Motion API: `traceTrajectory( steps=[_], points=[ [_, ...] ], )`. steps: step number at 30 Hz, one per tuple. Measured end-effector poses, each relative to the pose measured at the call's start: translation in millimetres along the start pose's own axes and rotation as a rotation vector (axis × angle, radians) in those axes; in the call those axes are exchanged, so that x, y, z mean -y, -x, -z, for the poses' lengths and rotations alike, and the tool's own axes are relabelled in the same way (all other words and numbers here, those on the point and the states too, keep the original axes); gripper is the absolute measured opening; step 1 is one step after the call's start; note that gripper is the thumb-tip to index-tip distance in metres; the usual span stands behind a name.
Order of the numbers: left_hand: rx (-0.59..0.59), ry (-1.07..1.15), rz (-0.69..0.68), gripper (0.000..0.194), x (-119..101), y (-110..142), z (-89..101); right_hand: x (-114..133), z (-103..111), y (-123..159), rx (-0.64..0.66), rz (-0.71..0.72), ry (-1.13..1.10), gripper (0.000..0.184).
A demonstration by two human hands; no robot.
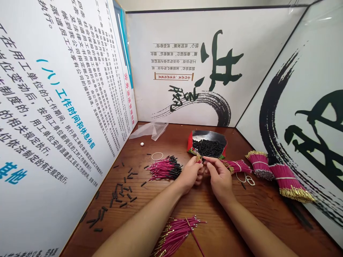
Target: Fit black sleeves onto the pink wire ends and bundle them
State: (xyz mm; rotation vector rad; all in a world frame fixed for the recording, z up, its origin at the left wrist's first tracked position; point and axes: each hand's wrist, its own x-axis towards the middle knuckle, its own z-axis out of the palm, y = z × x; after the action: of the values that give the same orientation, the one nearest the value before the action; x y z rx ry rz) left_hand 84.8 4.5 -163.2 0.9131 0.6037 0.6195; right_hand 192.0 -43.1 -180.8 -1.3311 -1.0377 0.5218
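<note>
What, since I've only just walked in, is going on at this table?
A person's left hand grips gold-tipped wires, and the right hand has its fingertips close beside them, perhaps pinching something tiny. A box of black tubes stands just beyond. Black-ended wires lie to the left, loose pink wires nearer the person, tied bundles to the right.

Tubes (208, 147) in box (190, 142) (bundles (292, 182) right)

— What does the left hand (190, 174) hold?
— It holds thin sticks (198, 157) with gold ends; the right hand (220, 175) is just beside them.
— And behind?
— A box (207, 135) of black pieces (209, 147).
</note>
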Motion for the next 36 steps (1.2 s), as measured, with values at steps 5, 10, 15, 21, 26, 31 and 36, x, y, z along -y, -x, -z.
traceTrajectory(
  steps=[5, 10, 15, 21, 26, 31, 36],
  points=[
    [0.007, 0.037, -0.005, 0.023, 0.5, -0.6, 2.8, 0.9, 0.9, 1.0, 0.013, -0.016, -0.043, 0.031],
    [0.044, 0.045, -0.014, 0.025, 1.0, -0.1, 3.2, 1.0, 0.4, -0.1, 0.035, -0.013, -0.007, 0.036],
    [0.027, 0.039, -0.024, 0.026, -0.6, 1.5, 0.6, 3.2, 1.3, -0.9, 0.066, 0.072, 0.042, 0.03],
    [0.008, 0.028, -0.019, 0.025, 0.5, 1.1, 1.0, 2.3, 1.0, -0.4, 0.066, 0.072, 0.024, 0.026],
    [-0.005, 0.048, -0.049, 0.025, 1.6, 0.8, 2.1, 2.2, 1.9, -1.1, 0.043, 0.175, 0.078, 0.023],
    [-0.005, 0.121, -0.077, 0.023, 2.4, -0.6, 4.4, 0.1, 2.5, -2.1, 0.006, 0.222, 0.12, 0.018],
    [-0.021, 0.106, -0.078, 0.029, 1.6, -0.5, 4.2, -2.1, -1.4, 3.1, -0.001, 0.17, 0.092, 0.023]
  ],
)
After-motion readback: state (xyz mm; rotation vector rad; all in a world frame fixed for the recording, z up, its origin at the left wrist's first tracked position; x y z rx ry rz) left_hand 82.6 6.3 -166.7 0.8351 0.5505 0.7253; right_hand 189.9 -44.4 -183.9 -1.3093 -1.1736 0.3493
